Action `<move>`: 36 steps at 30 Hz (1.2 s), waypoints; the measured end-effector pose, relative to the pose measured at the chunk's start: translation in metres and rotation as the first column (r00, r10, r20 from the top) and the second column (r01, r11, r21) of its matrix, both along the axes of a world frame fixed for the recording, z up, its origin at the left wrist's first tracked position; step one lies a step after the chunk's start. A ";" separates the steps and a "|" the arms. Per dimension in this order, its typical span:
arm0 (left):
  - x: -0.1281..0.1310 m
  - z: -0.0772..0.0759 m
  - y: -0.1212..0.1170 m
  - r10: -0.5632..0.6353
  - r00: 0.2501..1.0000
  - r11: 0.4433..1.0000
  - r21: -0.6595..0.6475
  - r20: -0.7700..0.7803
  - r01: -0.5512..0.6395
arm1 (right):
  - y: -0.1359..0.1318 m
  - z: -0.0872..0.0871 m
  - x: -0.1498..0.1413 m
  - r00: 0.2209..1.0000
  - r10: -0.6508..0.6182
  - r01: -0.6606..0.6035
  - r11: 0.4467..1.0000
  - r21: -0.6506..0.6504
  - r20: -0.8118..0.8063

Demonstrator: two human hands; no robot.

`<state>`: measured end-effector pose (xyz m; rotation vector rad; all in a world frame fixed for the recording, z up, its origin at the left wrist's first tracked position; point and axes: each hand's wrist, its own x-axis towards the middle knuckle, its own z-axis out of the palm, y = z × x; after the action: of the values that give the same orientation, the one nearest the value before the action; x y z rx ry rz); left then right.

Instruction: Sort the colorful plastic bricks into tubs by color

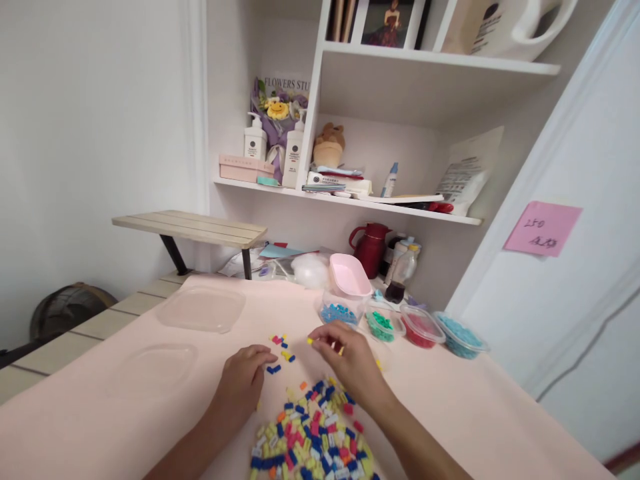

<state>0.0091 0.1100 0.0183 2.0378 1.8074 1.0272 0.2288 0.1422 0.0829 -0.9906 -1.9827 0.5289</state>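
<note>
My right hand (350,363) pinches a small yellow block (310,341) between thumb and fingertips, above the pink table cover. My left hand (245,373) rests on the cover with its fingers loosely extended beside a few dark blue blocks (273,369); I see nothing held in it. Just beyond those fingertips lies a loose group of pink, yellow and blue blocks (283,345). Nearer to me, between my forearms, spreads a large pile of mixed blocks (320,433) in yellow, blue, pink, white and orange. A clear tub (384,353) with some yellow in it is partly hidden behind my right hand.
Clear tubs hold blue (340,313), green (383,325), red (421,328) and light blue pieces (461,335) along the right. Two clear lids (203,308) lie at left. Behind stand a pink tray (350,275), a red jug (371,250) and bottles (403,273), under shelves (390,210).
</note>
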 end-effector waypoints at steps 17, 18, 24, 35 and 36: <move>0.000 0.003 -0.001 0.003 0.996 0.999 -0.046 -0.084 -0.006 | 0.039 0.019 0.098 0.906 -0.250 0.230 0.968 0.099 0.342; 0.001 0.003 -0.002 -0.008 0.993 0.999 -0.053 -0.120 0.002 | 0.037 0.019 0.093 0.923 -0.221 0.200 0.975 0.100 0.314; 0.003 -0.004 -0.006 -0.123 0.954 0.990 -0.100 -0.274 0.099 | 0.009 0.000 0.030 0.980 0.143 -0.133 0.988 -0.083 0.138; 0.006 -0.006 -0.008 -0.135 0.942 0.990 -0.086 -0.308 0.113 | -0.012 -0.060 -0.022 0.940 0.124 -0.121 0.992 -0.028 0.318; 0.006 -0.005 -0.008 -0.135 0.940 0.990 -0.090 -0.314 0.112 | -0.010 -0.061 -0.021 0.954 0.100 -0.097 0.995 -0.024 0.283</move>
<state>0.0151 0.1021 0.0132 2.3473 1.7993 0.6157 0.2081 0.1322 0.0220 -1.0232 -2.2964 0.4718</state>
